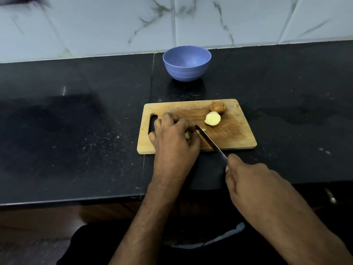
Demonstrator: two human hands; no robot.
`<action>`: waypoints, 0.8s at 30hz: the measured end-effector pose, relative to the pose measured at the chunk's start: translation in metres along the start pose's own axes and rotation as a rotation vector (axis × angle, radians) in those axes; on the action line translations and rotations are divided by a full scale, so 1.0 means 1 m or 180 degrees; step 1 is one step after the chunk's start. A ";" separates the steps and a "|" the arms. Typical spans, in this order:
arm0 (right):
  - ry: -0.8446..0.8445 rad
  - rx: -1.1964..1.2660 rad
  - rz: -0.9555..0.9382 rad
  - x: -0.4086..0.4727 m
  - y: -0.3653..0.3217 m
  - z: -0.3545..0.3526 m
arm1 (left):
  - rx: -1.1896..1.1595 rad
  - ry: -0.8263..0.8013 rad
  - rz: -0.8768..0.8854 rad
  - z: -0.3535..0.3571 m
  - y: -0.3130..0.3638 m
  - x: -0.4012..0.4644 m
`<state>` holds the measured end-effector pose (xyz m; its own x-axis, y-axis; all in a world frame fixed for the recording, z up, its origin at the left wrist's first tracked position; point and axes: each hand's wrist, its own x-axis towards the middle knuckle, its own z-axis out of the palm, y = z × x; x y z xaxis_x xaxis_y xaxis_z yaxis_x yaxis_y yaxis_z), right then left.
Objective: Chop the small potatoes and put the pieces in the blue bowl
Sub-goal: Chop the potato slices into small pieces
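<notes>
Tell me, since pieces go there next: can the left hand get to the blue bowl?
Probably yes: the counter between the cutting board and the blue bowl shows nothing in the way, though the left hand now holds potato pieces.

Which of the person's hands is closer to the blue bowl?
The left hand. It rests on the cutting board in front of the blue bowl; the right hand grips the knife nearer the counter's edge.

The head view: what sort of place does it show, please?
Most likely a home kitchen. A dark stone counter meets a marble-patterned tiled wall, and a wooden chopping board with small potatoes lies on it, beside a blue bowl.
</notes>
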<state>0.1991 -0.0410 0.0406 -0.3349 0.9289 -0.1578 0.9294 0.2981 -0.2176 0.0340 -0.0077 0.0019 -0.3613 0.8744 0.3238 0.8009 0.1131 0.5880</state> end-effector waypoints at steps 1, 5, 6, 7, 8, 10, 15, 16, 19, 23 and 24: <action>0.0033 -0.0038 0.0010 0.003 -0.002 0.001 | 0.0018 0.0007 -0.0009 0.000 0.001 0.001; 0.0082 -0.0042 -0.0055 0.015 -0.004 0.002 | 0.0010 -0.0025 -0.0114 0.000 0.002 0.000; 0.0109 0.0012 -0.0106 0.015 -0.002 0.001 | -0.0026 -0.0021 -0.0135 -0.001 0.001 -0.001; 0.0149 0.0112 -0.0165 0.015 0.001 -0.001 | -0.0081 -0.0002 -0.0144 -0.002 -0.001 -0.001; 0.0191 0.0246 -0.0197 0.014 0.004 -0.003 | -0.0148 0.0023 -0.0145 -0.003 -0.002 -0.002; 0.0341 0.0542 -0.0183 0.012 0.010 -0.004 | -0.0232 0.0029 -0.0120 -0.004 -0.001 -0.002; 0.0550 0.1179 -0.0018 0.018 0.017 0.002 | 0.0033 -0.0039 0.0146 0.000 0.004 -0.001; 0.0533 0.1249 0.0013 0.019 0.017 0.002 | 0.0095 -0.0073 0.0180 0.001 0.004 0.000; 0.0552 0.1330 0.0061 0.021 0.016 0.002 | 0.0219 -0.0086 0.0186 0.005 0.007 0.003; 0.0665 0.1256 0.0036 0.020 0.015 0.004 | 0.0094 0.0080 -0.0013 0.007 0.005 0.007; 0.0681 0.1238 0.0034 0.019 0.016 0.005 | 0.0014 0.0121 -0.0070 0.007 0.003 0.007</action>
<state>0.2065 -0.0195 0.0295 -0.2480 0.9682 0.0320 0.7914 0.2215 -0.5698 0.0371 0.0019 0.0009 -0.3966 0.8532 0.3388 0.7946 0.1342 0.5921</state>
